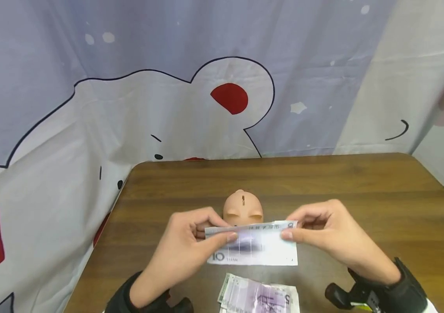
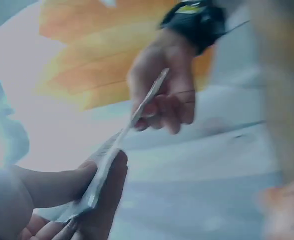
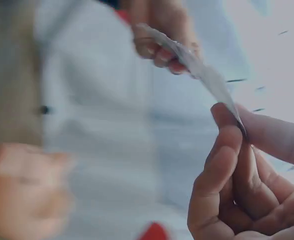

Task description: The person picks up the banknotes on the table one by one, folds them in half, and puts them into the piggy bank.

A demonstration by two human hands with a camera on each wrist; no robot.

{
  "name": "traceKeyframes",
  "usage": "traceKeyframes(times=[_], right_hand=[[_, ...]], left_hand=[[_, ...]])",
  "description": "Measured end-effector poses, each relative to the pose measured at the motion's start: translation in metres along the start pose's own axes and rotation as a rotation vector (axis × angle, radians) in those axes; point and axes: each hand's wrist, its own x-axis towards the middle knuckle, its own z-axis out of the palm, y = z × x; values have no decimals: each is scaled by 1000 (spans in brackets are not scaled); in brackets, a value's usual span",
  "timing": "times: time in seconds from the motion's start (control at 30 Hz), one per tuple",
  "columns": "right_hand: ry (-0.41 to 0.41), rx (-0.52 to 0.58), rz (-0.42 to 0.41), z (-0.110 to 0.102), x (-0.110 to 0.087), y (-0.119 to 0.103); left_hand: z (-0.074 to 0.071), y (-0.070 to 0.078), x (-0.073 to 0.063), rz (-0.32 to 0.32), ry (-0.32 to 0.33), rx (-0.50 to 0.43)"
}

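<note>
In the head view a pale banknote point(image 1: 258, 255) is stretched flat between both hands, upside down to me. Its left end is pinched by my left hand point(image 1: 184, 238), thumb on the near face. At the other end my right hand point(image 1: 333, 234) pinches it by thumb and fingers. From the side, the banknote point(image 2: 142, 107) looks thin in the left wrist view, and slightly bowed in the right wrist view. Directly behind it is a bald doll-like head point(image 1: 243, 204) with a slot on top; its lower part is hidden. Nearer me lie several overlapping banknotes point(image 1: 258, 299), purple and green.
All this stands on a brown wooden table point(image 1: 323, 182) with rounded far corners. A patterned curtain point(image 1: 304, 78) hangs behind its far edge. Black straps with devices point(image 1: 382, 284) are worn on both wrists.
</note>
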Motion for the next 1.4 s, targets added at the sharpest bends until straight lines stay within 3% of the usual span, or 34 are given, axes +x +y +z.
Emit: traceKeyframes(times=[0.13,0.27,0.5,0.67,0.77,0.87,0.97,1.07,1.17,1.3,1.4], right_hand=[[141,136,-83,-4,15,-28],[233,255,-165,0,24,-35],[311,207,-178,2,26,-37],[410,147,-236,7,25,-39],[462,116,-347,14,25,-40],[484,93,-555,25,28,-42],[509,-4,-766,38,34,-42],[531,-113,-899,51,41,-41],[551,-207,-972,62,46,-39],[541,-299,-1020,67,48,-41],[478,-239,-1007,64,47,-43]], left_hand=[[-14,24,15,44,74,-69],[-18,31,20,71,114,-139],[-19,29,24,77,184,-128],[-15,26,28,114,266,-106],[-6,23,31,190,345,-102],[5,20,35,310,415,-74],[15,16,38,416,456,-11],[24,13,39,464,445,14],[30,10,39,455,390,-20],[32,10,37,417,287,-159],[30,11,37,385,282,-187]])
